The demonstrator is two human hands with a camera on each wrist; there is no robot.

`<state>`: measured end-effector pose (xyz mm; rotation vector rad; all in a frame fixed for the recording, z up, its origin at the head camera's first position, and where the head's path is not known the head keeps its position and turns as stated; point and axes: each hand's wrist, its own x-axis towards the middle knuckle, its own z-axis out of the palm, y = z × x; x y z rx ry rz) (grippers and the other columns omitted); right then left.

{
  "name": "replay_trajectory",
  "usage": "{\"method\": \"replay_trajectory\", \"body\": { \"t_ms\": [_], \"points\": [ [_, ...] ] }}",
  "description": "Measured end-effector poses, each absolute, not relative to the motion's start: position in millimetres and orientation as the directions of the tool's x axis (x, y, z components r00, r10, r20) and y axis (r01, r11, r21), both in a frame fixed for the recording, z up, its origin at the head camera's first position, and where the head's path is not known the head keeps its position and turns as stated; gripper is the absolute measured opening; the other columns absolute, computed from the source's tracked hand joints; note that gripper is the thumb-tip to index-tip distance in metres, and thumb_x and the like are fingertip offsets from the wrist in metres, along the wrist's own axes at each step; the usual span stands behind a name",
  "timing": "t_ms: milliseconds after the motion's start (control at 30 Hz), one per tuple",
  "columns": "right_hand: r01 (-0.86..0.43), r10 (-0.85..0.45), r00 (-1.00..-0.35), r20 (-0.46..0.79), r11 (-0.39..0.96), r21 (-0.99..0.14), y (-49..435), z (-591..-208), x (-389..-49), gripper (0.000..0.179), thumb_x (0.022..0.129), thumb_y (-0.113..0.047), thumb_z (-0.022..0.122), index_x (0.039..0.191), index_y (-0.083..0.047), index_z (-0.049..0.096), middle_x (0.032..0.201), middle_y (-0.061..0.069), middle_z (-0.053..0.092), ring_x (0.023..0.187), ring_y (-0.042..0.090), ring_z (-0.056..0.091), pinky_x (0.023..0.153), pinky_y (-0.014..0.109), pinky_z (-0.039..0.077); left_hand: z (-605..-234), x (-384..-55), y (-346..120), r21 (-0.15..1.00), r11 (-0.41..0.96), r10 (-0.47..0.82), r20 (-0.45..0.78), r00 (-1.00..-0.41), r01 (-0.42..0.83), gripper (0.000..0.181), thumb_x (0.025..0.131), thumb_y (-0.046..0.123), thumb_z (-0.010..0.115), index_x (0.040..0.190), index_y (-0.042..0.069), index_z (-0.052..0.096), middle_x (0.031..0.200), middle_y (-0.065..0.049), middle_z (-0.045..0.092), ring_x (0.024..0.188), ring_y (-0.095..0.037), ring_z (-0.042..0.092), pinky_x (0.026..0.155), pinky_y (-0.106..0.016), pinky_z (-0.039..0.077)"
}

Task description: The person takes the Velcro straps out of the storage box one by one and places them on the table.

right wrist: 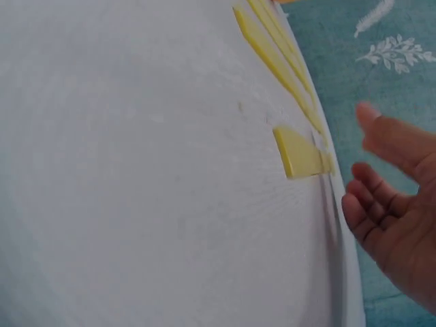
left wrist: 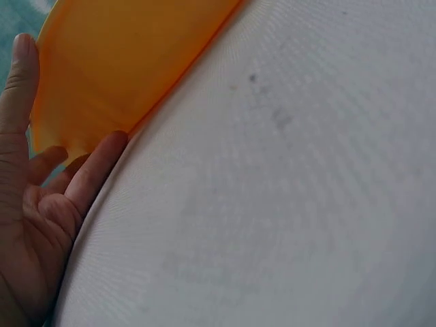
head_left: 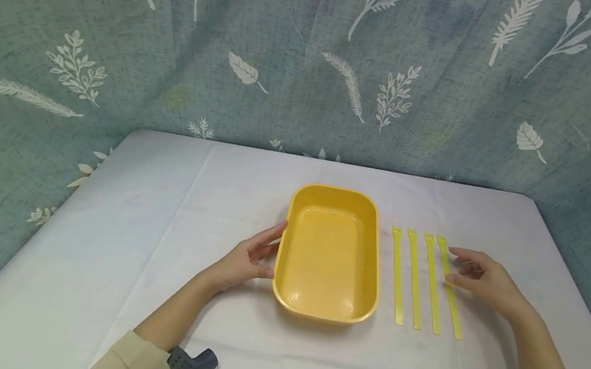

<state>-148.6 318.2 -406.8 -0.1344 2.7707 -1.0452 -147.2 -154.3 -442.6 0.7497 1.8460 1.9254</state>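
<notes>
A yellow rectangular plastic tray (head_left: pixel 330 252) with rounded corners and a raised rim stands on the table with nothing in it. My left hand (head_left: pixel 248 260) is at its left wall, fingers extended and spread, the fingertips right at the side; the left wrist view shows them beside the orange-looking wall (left wrist: pixel 129 61). Right of the tray, several thin flat yellow strips (head_left: pixel 415 280), each with a small looped end at the far side, lie roughly parallel. Over the rightmost strip (head_left: pixel 453 311), my right hand (head_left: pixel 486 281) hovers with loosely bent fingers, thumb and fingers apart, holding nothing.
A white cloth (head_left: pixel 91 269) with faint creases covers the table. Behind and at both sides hangs a blue-green curtain (head_left: pixel 291 51) with white leaf prints. Each wrist wears a dark strap-on device (head_left: pixel 193 363), close over the cloth at the near side.
</notes>
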Motion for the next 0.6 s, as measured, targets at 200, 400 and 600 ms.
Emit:
{"method": "replay_trajectory", "body": {
  "t_ms": [200, 400, 600],
  "points": [
    [-0.13, -0.195, -0.981, -0.011, 0.694, -0.708, 307.2, -402.2, -142.7, 0.056, 0.088, -0.025, 0.068, 0.137, -0.004, 0.048, 0.126, 0.019, 0.052, 0.101, 0.012, 0.051, 0.081, 0.013, 0.044, -443.0, -144.8, -152.6, 0.985, -0.137, 0.578, 0.168, -0.799, 0.108, 0.103, 0.072, 0.03, 0.079, 0.151, 0.006, 0.017, 0.157, -0.016, 0.013, 0.143, -0.036, 0.016, 0.096, -0.033, 0.048],
    [-0.265, -0.258, -0.958, 0.128, 0.619, -0.739, 289.2, -397.6, -136.7, 0.051, 0.087, -0.014, 0.068, 0.134, -0.002, 0.05, 0.12, 0.015, 0.054, 0.094, 0.008, 0.052, 0.082, 0.005, 0.041, -437.8, -142.6, -152.3, 0.984, -0.094, 0.56, 0.177, -0.809, 0.151, 0.097, 0.075, 0.026, 0.077, 0.152, 0.013, 0.02, 0.158, -0.01, 0.015, 0.144, -0.03, 0.017, 0.098, -0.034, 0.046],
    [-0.381, -0.326, -0.915, 0.237, 0.509, -0.772, 269.0, -388.9, -131.6, 0.055, 0.085, -0.005, 0.069, 0.136, -0.004, 0.048, 0.117, 0.003, 0.053, 0.098, 0.01, 0.055, 0.088, 0.006, 0.04, -425.7, -141.1, -152.3, 0.954, 0.055, 0.497, 0.23, -0.837, 0.295, 0.091, 0.079, 0.048, 0.069, 0.152, 0.019, 0.021, 0.158, -0.013, 0.015, 0.143, -0.034, 0.018, 0.101, -0.038, 0.043]
  ]
}}
